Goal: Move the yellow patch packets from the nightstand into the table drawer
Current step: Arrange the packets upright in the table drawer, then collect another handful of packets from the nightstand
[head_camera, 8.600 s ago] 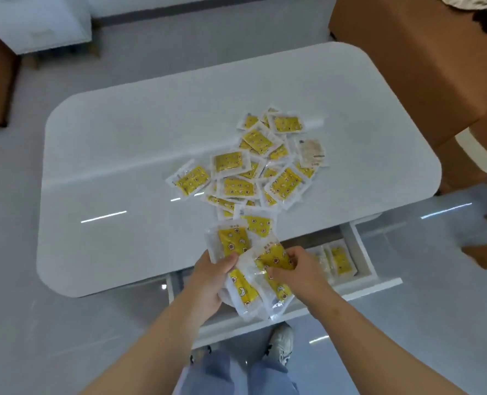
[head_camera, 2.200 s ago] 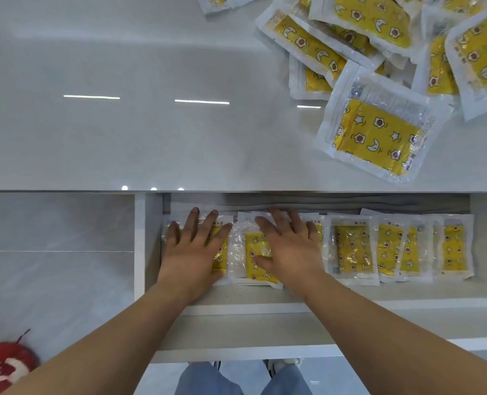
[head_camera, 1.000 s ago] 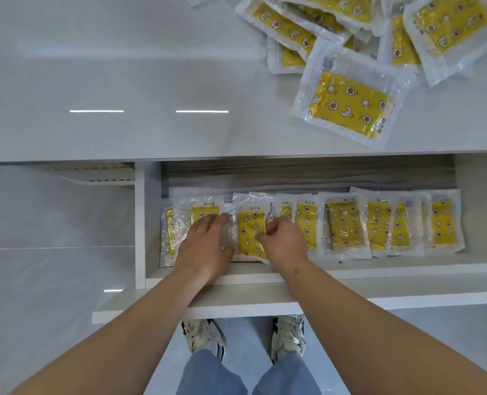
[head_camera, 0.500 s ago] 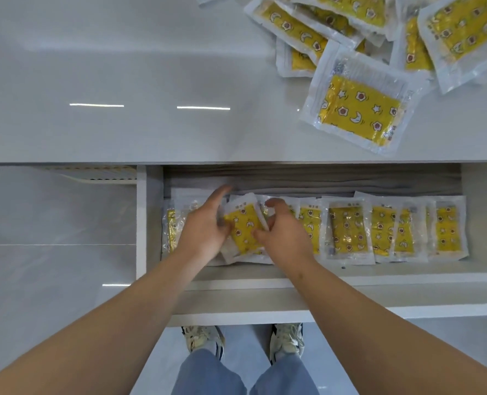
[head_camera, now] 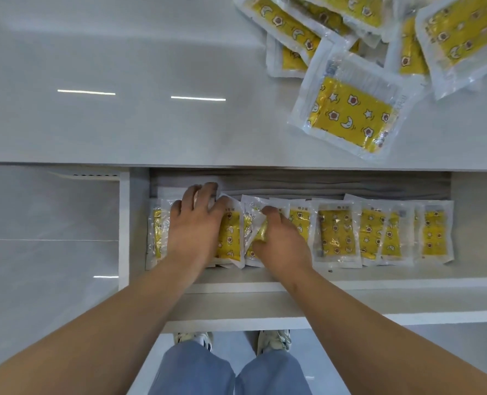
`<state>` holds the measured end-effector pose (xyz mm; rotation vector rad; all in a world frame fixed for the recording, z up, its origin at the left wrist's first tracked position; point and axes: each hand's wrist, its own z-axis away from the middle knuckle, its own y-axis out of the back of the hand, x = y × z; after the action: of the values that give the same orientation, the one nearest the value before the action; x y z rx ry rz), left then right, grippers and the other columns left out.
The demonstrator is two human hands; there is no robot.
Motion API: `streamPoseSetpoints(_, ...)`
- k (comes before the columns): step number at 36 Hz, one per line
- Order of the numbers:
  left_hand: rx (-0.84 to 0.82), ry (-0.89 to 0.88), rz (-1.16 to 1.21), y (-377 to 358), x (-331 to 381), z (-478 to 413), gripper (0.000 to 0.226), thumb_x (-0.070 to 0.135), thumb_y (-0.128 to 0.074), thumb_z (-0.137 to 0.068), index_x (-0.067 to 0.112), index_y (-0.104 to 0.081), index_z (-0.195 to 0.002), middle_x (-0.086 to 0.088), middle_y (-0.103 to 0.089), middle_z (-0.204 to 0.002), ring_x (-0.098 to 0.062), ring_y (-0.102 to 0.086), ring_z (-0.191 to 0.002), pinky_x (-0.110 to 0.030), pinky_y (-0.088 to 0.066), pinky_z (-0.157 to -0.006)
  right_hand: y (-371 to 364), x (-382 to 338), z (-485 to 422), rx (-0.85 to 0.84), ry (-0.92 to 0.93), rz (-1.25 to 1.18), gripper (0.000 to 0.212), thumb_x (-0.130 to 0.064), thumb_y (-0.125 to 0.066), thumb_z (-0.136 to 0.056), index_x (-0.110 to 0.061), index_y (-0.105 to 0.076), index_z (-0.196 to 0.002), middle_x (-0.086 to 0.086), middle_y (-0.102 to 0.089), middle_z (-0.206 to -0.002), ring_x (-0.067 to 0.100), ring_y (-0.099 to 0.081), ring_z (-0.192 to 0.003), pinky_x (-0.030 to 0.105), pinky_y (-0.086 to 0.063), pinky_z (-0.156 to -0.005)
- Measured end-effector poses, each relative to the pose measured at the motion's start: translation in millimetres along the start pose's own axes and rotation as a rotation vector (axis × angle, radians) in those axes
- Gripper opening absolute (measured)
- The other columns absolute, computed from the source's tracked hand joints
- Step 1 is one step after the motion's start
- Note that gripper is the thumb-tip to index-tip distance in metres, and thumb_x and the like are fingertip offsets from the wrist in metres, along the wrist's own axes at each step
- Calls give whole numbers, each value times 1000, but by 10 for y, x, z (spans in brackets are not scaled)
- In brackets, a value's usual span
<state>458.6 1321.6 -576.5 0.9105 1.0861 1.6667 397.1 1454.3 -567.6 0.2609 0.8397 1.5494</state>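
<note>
Seemingly, packet point(head_camera: 232, 235) stands between left hand point(head_camera: 194, 228), right hand point(head_camera: 283, 242).

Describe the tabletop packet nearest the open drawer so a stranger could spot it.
Start at the white tabletop above the open drawer. At the near edge of the pile on its right lies one yellow patch packet. It alone lies uncovered, tilted, nearest the drawer.

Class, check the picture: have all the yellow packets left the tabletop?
No, several yellow packets lie heaped on the tabletop, beyond the open drawer.
</note>
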Motion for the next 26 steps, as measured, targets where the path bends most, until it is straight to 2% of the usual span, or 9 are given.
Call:
streamPoseSetpoints(3, 12, -54, 46, 118, 0, 83, 60, 6, -88, -40, 11, -70, -97, -18, -65, -108, -43, -63, -97, -51, -54, -70, 102, -76, 130, 2, 29, -60, 56, -21, -56, -88, -20, -32, -139, 7, -48, -134, 26, -46, -118, 36, -46, -91)
streamPoseSetpoints(8, 97, -113, 238, 539, 4, 274, 47, 2, -83, -54, 9, -68, -97, -16, -66, -104, -37, -65, -92, -44, -56, -67, 455, -268, 470, 74, 93, -131, 48, -23, -51, -91, -20, -38, -137, 3, -51, -129, 20, -44, -120, 31, -38, -96)
streamPoseSetpoints(13, 204, -124, 338, 1197, 21, 417, 45, -2, -81, -57, 5, -69, -99, -17, -66, -104, -37, -65, -91, -46, -57, -67, 910, -531, 898, 181, 126, -187, 44, -27, -49, -92, -25, -40, -135, -5, -49, -131, 15, -40, -124, 29, -34, -102)
streamPoseSetpoints(20, 302, -135, 240, 2371, -65, 570, 51, 4, -86, -54, 10, -68, -102, -15, -67, -105, -37, -67, -91, -46, -55, -66, 1695, -1040, 1569, 383, 111, -185, 47, -33, -48, -93, -28, -35, -138, -10, -36, -143, 11, -27, -134, 29, -20, -109)
streamPoseSetpoints(26, 327, -164, 79, 3408, -210, 812, 61, 15, -89, -50, 10, -68, -107, -16, -67, -108, -36, -68, -91, -44, -56, -64, 2265, -1548, 2224, 510, 79, -184, 53, -35, -49, -90, -27, -32, -139, -6, -27, -148, 17, -22, -137, 35, -19, -111)
